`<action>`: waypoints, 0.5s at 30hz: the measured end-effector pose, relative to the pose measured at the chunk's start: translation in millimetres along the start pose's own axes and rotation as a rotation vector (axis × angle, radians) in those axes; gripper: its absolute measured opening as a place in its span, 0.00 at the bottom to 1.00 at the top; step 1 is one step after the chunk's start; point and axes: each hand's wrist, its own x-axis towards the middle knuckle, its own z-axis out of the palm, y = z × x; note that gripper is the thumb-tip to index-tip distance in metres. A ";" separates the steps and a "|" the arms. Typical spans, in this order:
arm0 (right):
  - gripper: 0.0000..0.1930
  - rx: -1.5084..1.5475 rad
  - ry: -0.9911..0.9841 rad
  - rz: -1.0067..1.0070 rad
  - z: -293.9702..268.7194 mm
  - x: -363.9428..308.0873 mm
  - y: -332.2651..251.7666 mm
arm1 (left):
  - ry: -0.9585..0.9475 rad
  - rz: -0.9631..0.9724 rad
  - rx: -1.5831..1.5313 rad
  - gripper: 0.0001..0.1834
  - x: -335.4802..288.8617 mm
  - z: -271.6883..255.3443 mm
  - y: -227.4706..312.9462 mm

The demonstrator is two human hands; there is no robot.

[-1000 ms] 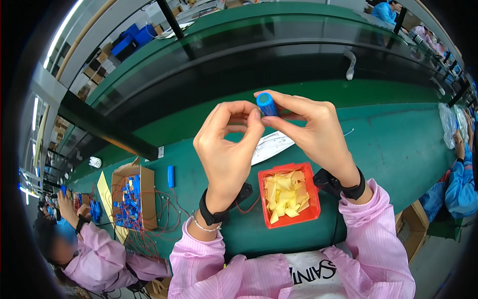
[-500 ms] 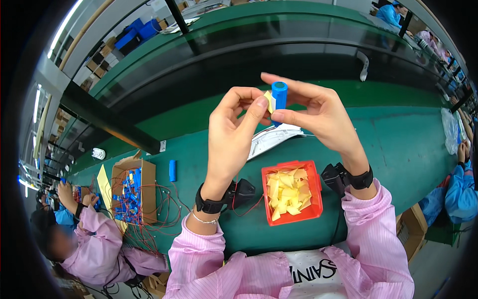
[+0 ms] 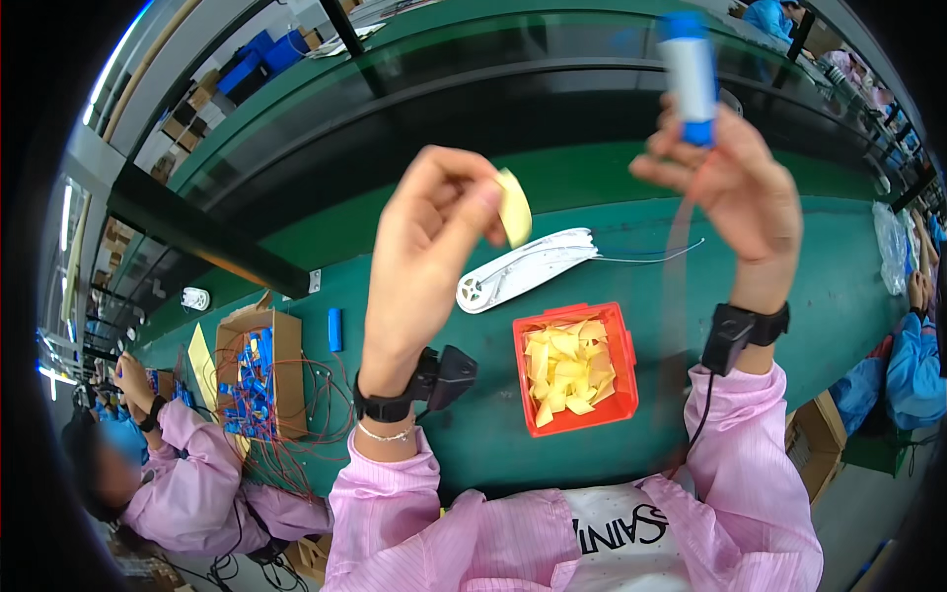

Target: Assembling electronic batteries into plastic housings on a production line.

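Pinched between the thumb and fingers of my left hand (image 3: 419, 247) is a small pale yellow paper slip (image 3: 514, 209), curled and apart from anything else. Up at the right, my right hand (image 3: 735, 192) holds a blue cylindrical battery (image 3: 691, 81) by its lower end. The battery stands nearly upright, smeared by motion, with a white patch along its side. A blurred reddish wire hangs below it. Below and between my hands, a red plastic bin (image 3: 624, 403) holds many yellow slips (image 3: 567, 367). Behind it lies an elongated white plastic part (image 3: 533, 268) with thin wires.
To the left, a cardboard box (image 3: 290, 380) is full of blue batteries with red wires spilling over the green table (image 3: 473, 444). One blue battery (image 3: 335, 330) lies beside it. A black post (image 3: 207, 232) rises behind. A person in pink (image 3: 187, 479) works at the left.
My hands have moved apart. The right hand has carried the battery up and to the right; the left has drawn back slightly left with a yellow slip. The white part is now uncovered.
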 end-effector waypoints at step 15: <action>0.19 -0.334 0.326 -0.356 -47.2 -24.9 -47.9 | -0.589 -0.482 1.232 0.24 3.6 -52.1 -98.9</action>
